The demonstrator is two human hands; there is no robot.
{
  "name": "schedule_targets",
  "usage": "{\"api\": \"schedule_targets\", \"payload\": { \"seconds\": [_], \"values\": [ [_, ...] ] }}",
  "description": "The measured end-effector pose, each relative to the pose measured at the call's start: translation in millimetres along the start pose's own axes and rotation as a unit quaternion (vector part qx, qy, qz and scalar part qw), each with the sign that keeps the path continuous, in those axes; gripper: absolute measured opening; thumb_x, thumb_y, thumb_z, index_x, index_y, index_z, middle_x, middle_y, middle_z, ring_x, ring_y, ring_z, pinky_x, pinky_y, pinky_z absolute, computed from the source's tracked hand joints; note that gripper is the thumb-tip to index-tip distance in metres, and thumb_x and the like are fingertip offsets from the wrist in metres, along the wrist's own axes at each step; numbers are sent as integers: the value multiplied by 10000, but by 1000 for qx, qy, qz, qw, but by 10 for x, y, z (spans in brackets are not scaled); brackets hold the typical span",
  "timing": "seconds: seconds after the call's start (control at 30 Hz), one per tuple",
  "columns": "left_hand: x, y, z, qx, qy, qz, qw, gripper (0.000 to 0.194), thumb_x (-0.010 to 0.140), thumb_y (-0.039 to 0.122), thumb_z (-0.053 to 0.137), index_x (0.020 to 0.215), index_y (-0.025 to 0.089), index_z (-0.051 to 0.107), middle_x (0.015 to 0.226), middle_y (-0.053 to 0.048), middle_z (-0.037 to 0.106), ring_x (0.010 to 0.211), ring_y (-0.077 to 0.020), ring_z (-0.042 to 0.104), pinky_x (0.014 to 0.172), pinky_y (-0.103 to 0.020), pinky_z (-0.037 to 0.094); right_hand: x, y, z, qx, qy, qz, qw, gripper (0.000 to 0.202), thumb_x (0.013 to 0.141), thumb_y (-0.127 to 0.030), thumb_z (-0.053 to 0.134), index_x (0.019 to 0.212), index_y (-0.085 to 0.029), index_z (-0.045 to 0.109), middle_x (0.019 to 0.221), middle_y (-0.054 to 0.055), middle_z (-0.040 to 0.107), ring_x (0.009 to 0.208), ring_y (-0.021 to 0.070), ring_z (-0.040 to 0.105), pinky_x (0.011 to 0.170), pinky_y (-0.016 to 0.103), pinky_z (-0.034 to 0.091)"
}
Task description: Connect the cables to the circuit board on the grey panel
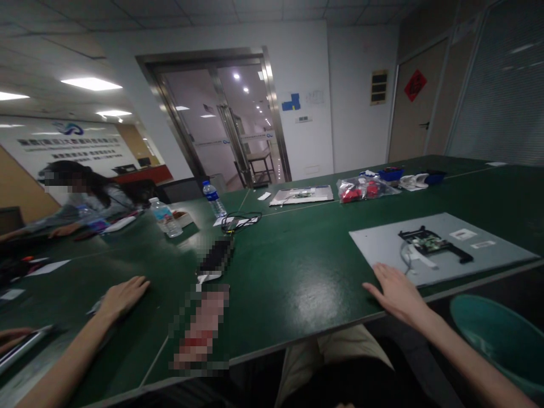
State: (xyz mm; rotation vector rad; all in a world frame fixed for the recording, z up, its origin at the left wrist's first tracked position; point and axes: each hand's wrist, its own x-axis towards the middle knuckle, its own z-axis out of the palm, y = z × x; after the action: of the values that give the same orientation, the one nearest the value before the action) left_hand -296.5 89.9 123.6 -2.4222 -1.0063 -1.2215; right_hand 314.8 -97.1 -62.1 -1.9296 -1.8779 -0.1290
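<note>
My left hand (124, 296) lies palm down on the green table, fingers stretched out, holding nothing. A small greyish object, too unclear to name, shows beside its wrist. My right hand (397, 292) rests with fingers straight and thumb apart at the left front edge of a grey flat panel (476, 266). On that panel sits a black bracket-like frame with a circuit board (431, 243). A grey cable and a white ribbon strip (423, 258) extend from it towards my right fingertips. White labels (463, 234) are stuck on the panel's right part.
Between my hands lie a blurred-out dark object (216, 258) and a pinkish one (204, 328). Bottles (165, 218), a coiled black cable (242, 222), another panel (301, 195) and a plastic bag (365, 188) stand further back. A green bin (497, 334) is lower right. Other people are at left.
</note>
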Motion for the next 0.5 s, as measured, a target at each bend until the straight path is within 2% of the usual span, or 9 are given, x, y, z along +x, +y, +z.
{"api": "schedule_targets", "payload": {
  "seconds": [0.1, 0.17, 0.2, 0.23, 0.27, 0.37, 0.43, 0.5],
  "values": [
    [13, 22, -12, -17, 14, 18, 1000, 319, 989, 462, 369, 1128, 332, 626, 998, -4, 591, 969, -241, 653, 746, -432, 554, -58, -771, 10, 52, -46, -76, 995, 797, 941, -655, 390, 1399, -11, 493, 1438, 249, 472, 1351, 357, 430, 1132, 472, 306],
    [9, 5, -27, -29, 19, 36, 999, 332, 934, 453, 339, 947, 409, 668, 866, 16, 550, 928, -266, 680, 598, -409, 553, -109, -1198, -78, 89, -79, -142, 983, 750, 922, -653, 460, 1442, -112, 469, 1469, 155, 472, 1363, 272, 433, 1146, 373, 315],
    [7, 0, -34, -33, 20, 45, 998, 337, 904, 457, 340, 854, 413, 671, 808, 14, 525, 893, -268, 691, 518, -374, 531, -140, -1362, -157, 118, -103, -197, 968, 702, 930, -635, 468, 1469, -186, 438, 1485, 82, 469, 1370, 209, 428, 1147, 305, 314],
    [6, 1, -38, -38, 19, 55, 998, 330, 879, 464, 354, 785, 398, 664, 762, 9, 504, 845, -261, 698, 452, -332, 495, -175, -1488, -256, 180, -150, -264, 936, 699, 955, -586, 465, 1510, -177, 357, 1528, 83, 404, 1406, 201, 374, 1170, 312, 278],
    [6, 12, -38, -41, 18, 63, 997, 319, 862, 470, 374, 738, 379, 653, 727, 7, 489, 789, -247, 698, 405, -295, 455, -213, -1575, -368, 226, -179, -298, 910, 722, 961, -573, 465, 1537, -177, 287, 1560, 88, 340, 1433, 209, 326, 1192, 342, 243],
    [32, 108, -18, -52, 11, 80, 995, 341, 872, 468, 378, 674, 340, 625, 670, 12, 450, 659, -201, 668, 356, -226, 361, -329, -1625, -695, 291, -196, -310, 884, 719, 942, -526, 538, 1534, -195, 300, 1567, 80, 326, 1445, 244, 300, 1211, 395, 215],
    [87, 218, -4, -63, 7, 84, 994, 395, 907, 478, 345, 663, 322, 614, 657, 23, 428, 632, -182, 648, 362, -206, 340, -394, -1502, -833, 292, -180, -296, 892, 696, 926, -468, 587, 1524, -219, 333, 1555, 62, 353, 1432, 270, 327, 1209, 416, 235],
    [176, 361, -9, -81, 5, 88, 993, 444, 945, 506, 313, 677, 312, 610, 660, 34, 426, 626, -171, 631, 374, -201, 349, -439, -1254, -877, 261, -150, -263, 917, 649, 940, -420, 575, 1524, -268, 336, 1552, 20, 361, 1425, 272, 343, 1207, 403, 261]
  ]
}}
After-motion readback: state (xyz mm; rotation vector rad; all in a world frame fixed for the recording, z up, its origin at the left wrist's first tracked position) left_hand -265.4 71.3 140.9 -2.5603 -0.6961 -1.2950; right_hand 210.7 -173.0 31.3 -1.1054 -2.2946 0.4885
